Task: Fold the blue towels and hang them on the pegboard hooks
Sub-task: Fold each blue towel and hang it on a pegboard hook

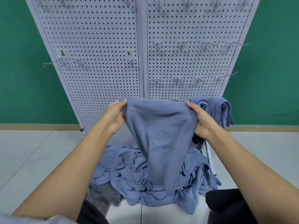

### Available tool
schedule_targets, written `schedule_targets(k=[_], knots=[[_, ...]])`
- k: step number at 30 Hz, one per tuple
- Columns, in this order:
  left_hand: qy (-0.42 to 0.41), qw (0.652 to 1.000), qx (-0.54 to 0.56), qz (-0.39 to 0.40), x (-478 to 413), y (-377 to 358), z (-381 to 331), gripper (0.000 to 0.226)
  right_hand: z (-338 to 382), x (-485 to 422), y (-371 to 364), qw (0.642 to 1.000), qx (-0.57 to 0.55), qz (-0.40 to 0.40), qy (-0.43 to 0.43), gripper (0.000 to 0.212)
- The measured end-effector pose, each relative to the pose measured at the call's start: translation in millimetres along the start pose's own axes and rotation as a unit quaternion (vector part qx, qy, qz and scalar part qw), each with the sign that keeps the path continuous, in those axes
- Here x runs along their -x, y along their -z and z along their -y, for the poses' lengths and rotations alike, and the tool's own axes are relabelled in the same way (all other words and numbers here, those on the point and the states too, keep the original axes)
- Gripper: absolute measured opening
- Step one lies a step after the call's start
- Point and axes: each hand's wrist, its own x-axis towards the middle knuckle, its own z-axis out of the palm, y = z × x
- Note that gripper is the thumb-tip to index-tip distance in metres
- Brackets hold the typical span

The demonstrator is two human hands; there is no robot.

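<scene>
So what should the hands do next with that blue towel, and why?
Probably bring the left hand and right hand together, folding the towel in half. It hangs spread open between them, gripped at its top corners, while the two hung towels on the pegboard are already folded narrow.

Light is bright, even and diffuse, falling from above. The hooks (182, 44) cast faint, soft shadows down the pegboard (97, 38). The pale floor (32, 151) carries a mild sheen. Wide-angle distortion splays the pegboard's sides outward toward the top. The uppermost hooks are smeared and soft, and the centre is sharp.
</scene>
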Motion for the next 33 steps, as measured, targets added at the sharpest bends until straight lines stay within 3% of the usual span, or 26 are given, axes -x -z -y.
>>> schedule_targets(k=[9,12,17,21,29,31,33], knots=[[-0.004,0.999,-0.016,-0.042,-6,30,-25,0.015,11,1,18,1.000,-0.015,-0.006,0.009,0.017],[0.009,0.998,-0.066,-0.008,-7,35,-26,0.015,10,-1,21,0.999,0.004,-0.031,0.013,0.016],[0.072,0.994,0.001,0.083,3,28,-24,0.023,8,-3,20,0.999,-0.020,-0.032,0.020,0.023],[0.065,0.993,-0.030,0.096,7,25,-21,0.024,11,-1,22,0.999,-0.027,-0.038,0.023,0.023],[-0.009,0.991,-0.129,-0.035,1,27,-19,0.003,10,-2,30,0.990,0.008,-0.117,0.078,0.007],[-0.030,0.987,-0.136,-0.079,2,27,-19,0.009,9,0,32,0.986,0.047,-0.136,0.085,0.005],[-0.044,0.981,-0.148,-0.116,2,29,-20,0.018,8,0,34,0.982,0.074,-0.147,0.093,0.018]])
